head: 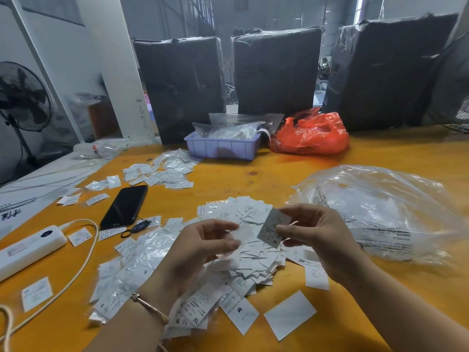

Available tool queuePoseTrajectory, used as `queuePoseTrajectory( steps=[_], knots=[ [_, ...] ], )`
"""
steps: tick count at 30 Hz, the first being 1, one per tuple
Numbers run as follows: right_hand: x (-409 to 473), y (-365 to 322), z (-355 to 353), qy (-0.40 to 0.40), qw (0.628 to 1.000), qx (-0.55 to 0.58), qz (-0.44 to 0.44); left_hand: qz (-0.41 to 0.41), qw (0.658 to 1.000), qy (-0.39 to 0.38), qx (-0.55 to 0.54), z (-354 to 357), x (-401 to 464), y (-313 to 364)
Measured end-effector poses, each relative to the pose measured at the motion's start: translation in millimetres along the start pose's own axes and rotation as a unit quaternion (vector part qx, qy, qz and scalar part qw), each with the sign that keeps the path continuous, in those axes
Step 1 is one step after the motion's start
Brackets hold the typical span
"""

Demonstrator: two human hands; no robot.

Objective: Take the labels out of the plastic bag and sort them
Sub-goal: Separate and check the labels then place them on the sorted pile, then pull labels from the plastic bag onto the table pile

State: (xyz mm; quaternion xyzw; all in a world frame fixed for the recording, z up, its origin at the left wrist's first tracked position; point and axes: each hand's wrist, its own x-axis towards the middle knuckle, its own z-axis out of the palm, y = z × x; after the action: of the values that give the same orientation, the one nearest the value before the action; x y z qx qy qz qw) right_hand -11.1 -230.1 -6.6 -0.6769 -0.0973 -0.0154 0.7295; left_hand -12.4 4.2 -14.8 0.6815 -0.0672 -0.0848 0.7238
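My right hand (312, 232) pinches a small white label (271, 228) marked M, held above a loose heap of white labels (253, 260) on the orange table. My left hand (203, 243) holds a thin clear plastic sleeve (242, 231) between thumb and fingers, close to the label. More labels and small clear sleeves (132, 273) lie to the left of the heap. A big crumpled clear plastic bag (380, 212) lies at the right. Labels marked M and XL (238, 311) lie near my left wrist.
A black phone (125, 207) and a white power bank (28, 247) with its cable lie at the left. A lilac tray (220, 147) with clear bags and a red plastic bag (312, 135) stand at the back. Another label pile (162, 171) lies behind. Black-wrapped bales line the far edge.
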Motion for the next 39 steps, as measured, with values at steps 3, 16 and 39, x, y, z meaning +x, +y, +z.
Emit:
queuePoseTrajectory(
  steps=[3, 16, 39],
  knots=[
    [-2.4, -1.9, 1.1, -0.009, 1.0, 0.003, -0.004, 0.044, 0.998, 0.005, 0.054, 3.3, -2.0, -1.4],
    [-12.9, -5.1, 10.8, 0.038, 0.979, -0.094, -0.179, 0.104, 0.985, -0.012, 0.136, 11.6, -5.0, -4.9],
    [-20.4, -9.0, 14.6, 0.06, 0.898, -0.277, -0.336, 0.201, 0.957, -0.011, 0.208, 13.4, -8.3, -2.1]
  ],
)
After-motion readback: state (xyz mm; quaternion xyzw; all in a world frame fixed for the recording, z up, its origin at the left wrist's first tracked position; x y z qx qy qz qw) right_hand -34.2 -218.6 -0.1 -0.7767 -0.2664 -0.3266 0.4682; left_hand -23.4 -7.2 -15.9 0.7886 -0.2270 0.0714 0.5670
